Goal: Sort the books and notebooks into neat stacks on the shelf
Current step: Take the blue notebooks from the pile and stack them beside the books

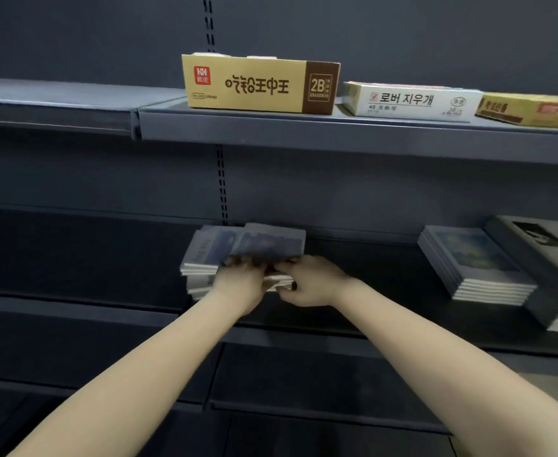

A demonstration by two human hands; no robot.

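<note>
Both my left hand and right hand grip the skewed notebooks ahead. I judge it's to square them.

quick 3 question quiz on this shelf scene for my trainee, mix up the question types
1. True or false: the left hand and right hand are both on the uneven notebook pile.
2. How many boxes stand on the upper shelf? A two, B three, C five.
3. Fill in: the neat stack lies to the ___ of the pile.
Key: 1 true; 2 B; 3 right.
</note>
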